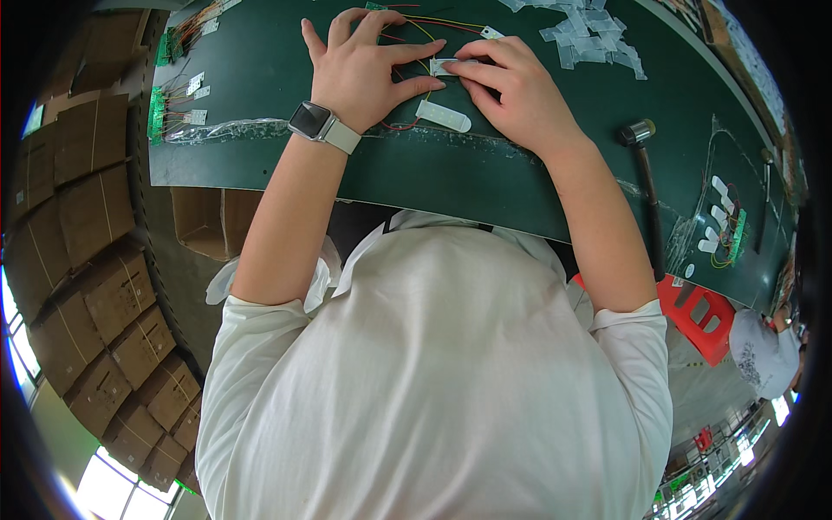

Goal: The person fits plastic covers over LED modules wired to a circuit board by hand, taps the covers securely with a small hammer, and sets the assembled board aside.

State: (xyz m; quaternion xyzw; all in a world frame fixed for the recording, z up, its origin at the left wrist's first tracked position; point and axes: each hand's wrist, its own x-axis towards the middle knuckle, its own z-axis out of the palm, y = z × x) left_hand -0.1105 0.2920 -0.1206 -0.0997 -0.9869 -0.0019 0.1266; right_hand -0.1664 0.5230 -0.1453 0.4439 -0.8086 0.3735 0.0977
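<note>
My left hand (355,74), a watch on its wrist, rests on the green table with its fingers spread. Its thumb and index finger lie apart, one on either side of the left end of a small white wired board (439,66). The fingers of my right hand (523,95) close on that board and hide its right part. Just below lies another white board (444,115) with one rounded end. Thin red and yellow wires (433,21) loop above and between my hands, and a further small white board (491,33) sits at their far end.
Clear film pieces (594,35) are heaped at the far right. A hammer (640,134) lies right of my right arm. Green circuit boards with wired white pieces lie at the left (157,114) and right (737,237). Stacked cartons (91,139) stand left; a red stool (702,316) stands right.
</note>
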